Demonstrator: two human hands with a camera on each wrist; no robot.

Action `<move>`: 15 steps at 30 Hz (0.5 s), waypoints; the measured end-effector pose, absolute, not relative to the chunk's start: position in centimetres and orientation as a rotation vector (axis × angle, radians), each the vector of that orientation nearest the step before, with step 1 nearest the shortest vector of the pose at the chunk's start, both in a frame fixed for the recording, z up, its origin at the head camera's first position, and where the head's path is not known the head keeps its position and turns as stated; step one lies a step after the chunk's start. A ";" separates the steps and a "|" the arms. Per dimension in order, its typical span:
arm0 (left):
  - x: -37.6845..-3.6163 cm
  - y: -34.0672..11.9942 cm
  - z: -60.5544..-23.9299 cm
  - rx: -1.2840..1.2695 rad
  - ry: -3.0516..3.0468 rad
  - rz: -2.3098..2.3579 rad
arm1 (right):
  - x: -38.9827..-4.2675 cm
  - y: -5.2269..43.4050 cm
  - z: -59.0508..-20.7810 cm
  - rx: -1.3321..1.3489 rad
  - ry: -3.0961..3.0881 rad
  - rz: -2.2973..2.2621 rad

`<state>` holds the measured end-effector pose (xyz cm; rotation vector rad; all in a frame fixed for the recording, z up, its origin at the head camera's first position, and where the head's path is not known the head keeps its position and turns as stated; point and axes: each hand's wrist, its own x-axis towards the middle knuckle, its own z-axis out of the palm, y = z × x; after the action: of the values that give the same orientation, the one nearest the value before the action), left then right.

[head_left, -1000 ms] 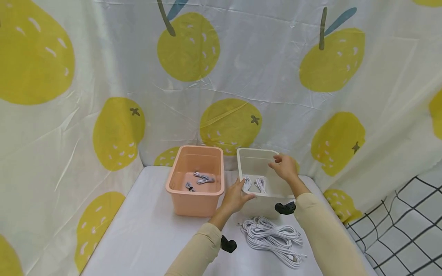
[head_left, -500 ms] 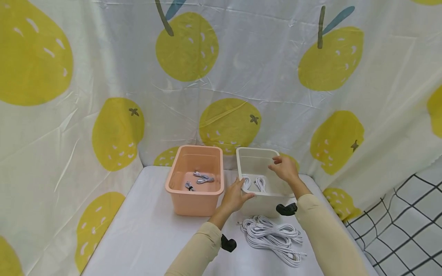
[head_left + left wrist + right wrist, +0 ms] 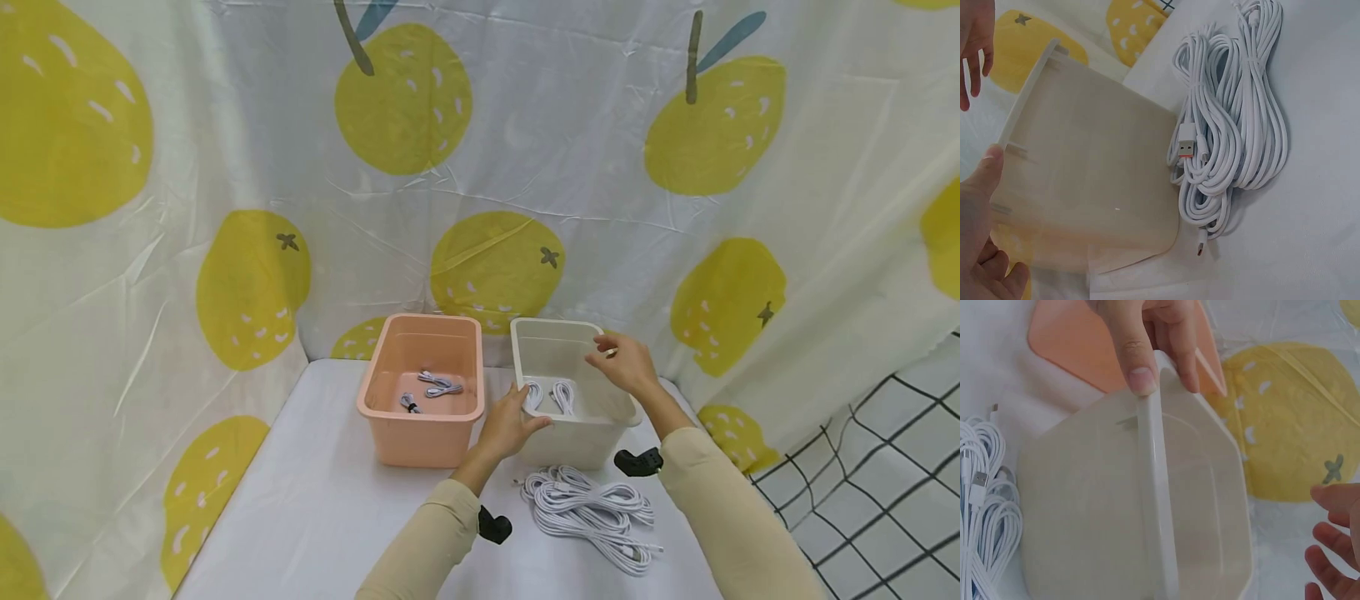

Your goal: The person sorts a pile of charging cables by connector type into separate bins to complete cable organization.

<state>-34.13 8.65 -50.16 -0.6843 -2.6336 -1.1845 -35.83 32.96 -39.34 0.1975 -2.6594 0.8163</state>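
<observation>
My left hand (image 3: 506, 427) grips the front left corner of a cream plastic bin (image 3: 573, 443). In the right wrist view its thumb (image 3: 1142, 380) lies on the outer side of the rim, with fingers on the other side. Over the bin's right side hangs my right hand (image 3: 628, 365), fingers loosely bent and holding nothing; the right wrist view shows it apart from the rim. Inside the bin lie two coiled white cables, one in the middle (image 3: 562, 397) and one partly hidden by my left hand. Bundled white USB cables (image 3: 1222, 112) lie on the table in front of the bin.
A peach-coloured bin (image 3: 431, 442) stands to the left, with several small grey cables (image 3: 440, 385) inside. A lemon-print curtain (image 3: 510, 150) hangs behind the white table (image 3: 300, 517). A black wire grid (image 3: 885, 475) is at the right.
My right hand and forearm have shifted slightly to the right, uncovering the cream bin's front right corner. My left hand keeps its grip, and the cables stay in place.
</observation>
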 end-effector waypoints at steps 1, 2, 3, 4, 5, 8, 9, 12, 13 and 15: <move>-34.1 8.7 -50.2 -0.680 -2.642 -1.182 | -35.7 33.0 -39.3 0.192 -2.660 0.824; -34.2 8.7 -50.2 -0.681 -2.644 -1.177 | -35.5 33.1 -39.3 0.192 -2.662 0.824; -34.2 8.7 -50.2 -0.681 -2.643 -1.176 | -35.3 33.2 -39.3 0.194 -2.662 0.822; -34.2 8.7 -50.2 -0.680 -2.645 -1.178 | -35.1 33.3 -39.3 0.200 -2.662 0.819; -34.2 8.7 -50.2 -0.681 -2.644 -1.176 | -35.0 33.3 -39.4 0.201 -2.661 0.824; -34.1 8.7 -50.2 -0.679 -2.642 -1.182 | -34.5 33.6 -39.5 0.216 -2.658 0.834; -34.1 8.7 -50.1 -0.678 -2.643 -1.185 | -34.4 33.6 -39.5 0.223 -2.656 0.838; -34.1 8.6 -50.1 -0.678 -2.651 -1.187 | -33.9 33.9 -39.7 0.249 -2.651 0.841; -34.1 8.7 -50.0 -0.676 -2.654 -1.184 | -33.7 33.9 -39.7 0.255 -2.647 0.838; -34.1 8.7 -50.0 -0.669 -2.653 -1.193 | -33.4 34.0 -39.9 0.278 -2.639 0.817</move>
<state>-34.07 8.66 -49.97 -0.6690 -2.6528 -1.1925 -33.38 34.00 -39.85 0.2778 -2.6392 0.8175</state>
